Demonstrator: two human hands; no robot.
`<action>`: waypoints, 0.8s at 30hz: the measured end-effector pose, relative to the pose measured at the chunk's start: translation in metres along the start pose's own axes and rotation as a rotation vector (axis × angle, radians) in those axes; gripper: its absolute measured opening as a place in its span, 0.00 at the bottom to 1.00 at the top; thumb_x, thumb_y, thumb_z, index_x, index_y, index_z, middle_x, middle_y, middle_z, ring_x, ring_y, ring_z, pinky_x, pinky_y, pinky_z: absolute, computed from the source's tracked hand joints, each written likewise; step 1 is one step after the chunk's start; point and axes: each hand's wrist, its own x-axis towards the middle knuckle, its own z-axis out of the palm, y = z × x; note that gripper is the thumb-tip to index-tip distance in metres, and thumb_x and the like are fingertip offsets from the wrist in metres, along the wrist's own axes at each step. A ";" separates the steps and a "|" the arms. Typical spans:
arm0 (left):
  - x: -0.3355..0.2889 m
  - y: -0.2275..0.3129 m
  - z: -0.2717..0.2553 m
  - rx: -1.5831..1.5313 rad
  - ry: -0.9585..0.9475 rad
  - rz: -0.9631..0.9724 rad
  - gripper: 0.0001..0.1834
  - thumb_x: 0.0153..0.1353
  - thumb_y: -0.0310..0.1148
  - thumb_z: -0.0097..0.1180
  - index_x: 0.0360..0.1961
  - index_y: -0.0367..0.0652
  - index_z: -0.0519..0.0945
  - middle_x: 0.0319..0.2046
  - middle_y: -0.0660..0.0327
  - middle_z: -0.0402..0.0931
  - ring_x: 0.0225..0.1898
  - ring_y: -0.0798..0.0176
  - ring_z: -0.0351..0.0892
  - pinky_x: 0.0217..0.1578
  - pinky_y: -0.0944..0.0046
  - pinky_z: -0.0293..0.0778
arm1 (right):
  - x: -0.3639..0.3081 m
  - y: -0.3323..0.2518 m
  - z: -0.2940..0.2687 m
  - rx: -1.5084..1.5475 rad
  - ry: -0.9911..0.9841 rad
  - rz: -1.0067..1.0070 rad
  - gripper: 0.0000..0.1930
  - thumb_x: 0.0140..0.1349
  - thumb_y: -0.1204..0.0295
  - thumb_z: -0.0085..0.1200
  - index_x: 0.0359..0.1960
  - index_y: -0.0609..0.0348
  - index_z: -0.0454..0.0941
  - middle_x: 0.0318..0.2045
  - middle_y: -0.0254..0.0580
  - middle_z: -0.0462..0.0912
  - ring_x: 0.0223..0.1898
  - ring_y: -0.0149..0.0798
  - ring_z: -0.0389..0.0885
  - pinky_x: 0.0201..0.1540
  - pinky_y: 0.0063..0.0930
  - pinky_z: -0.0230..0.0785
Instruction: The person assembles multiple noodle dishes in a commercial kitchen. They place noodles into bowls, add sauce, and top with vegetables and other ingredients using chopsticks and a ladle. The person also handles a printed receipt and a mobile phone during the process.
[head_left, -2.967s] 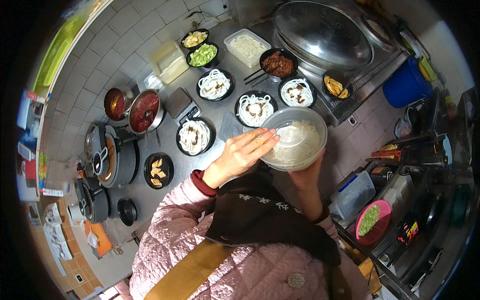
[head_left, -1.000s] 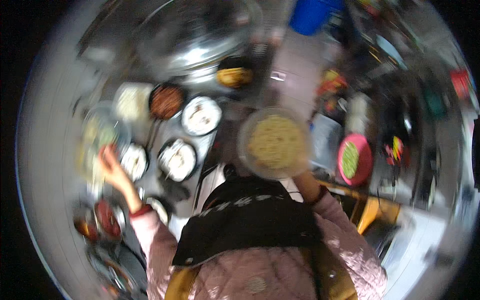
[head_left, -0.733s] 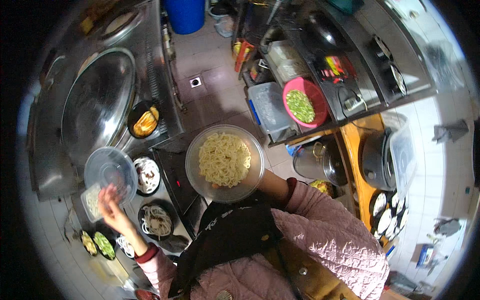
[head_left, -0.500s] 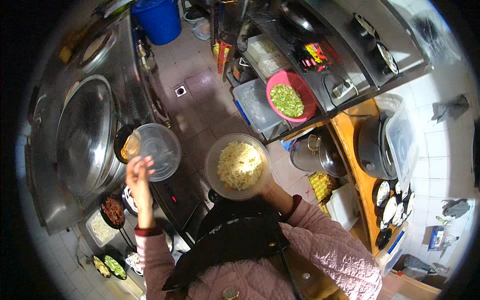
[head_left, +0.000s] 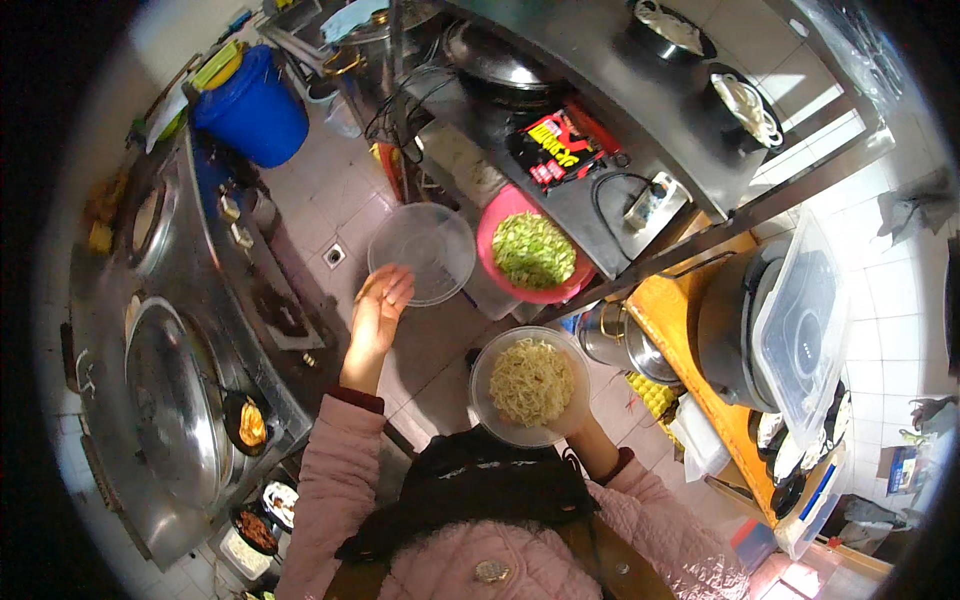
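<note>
My left hand (head_left: 383,300) is closed on the lower edge of a clear round plastic lid (head_left: 430,250), held out in front of me. The lid is apart from the bowl. My right hand (head_left: 590,437) grips a round translucent plastic bowl (head_left: 482,400) from its right side, its fingers partly hidden under it. Pale noodles (head_left: 532,382) fill much of the bowl. Just beyond, a pink basin (head_left: 487,245) holds cut green vegetables (head_left: 532,250).
At left is a steel stove counter (head_left: 225,300) with a large wok (head_left: 170,400) and a ladle (head_left: 250,425) holding something orange. A steel shelf (head_left: 600,215) stands ahead to the right. A wooden table (head_left: 690,390) carries a large pot (head_left: 728,320). A blue bin (head_left: 262,110) stands far left.
My left hand has carried the lid away from the stove counter, to the right and forward. The view has turned toward the right. My right hand still holds the bowl of noodles.
</note>
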 end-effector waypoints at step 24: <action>0.106 0.079 0.281 0.902 -0.461 0.344 0.23 0.68 0.47 0.51 0.52 0.37 0.75 0.45 0.54 0.78 0.43 0.58 0.81 0.41 0.60 0.79 | 0.038 -0.036 -0.042 1.105 0.046 0.102 0.39 0.67 0.41 0.38 0.71 0.54 0.53 0.70 0.51 0.59 0.68 0.56 0.60 0.66 0.60 0.58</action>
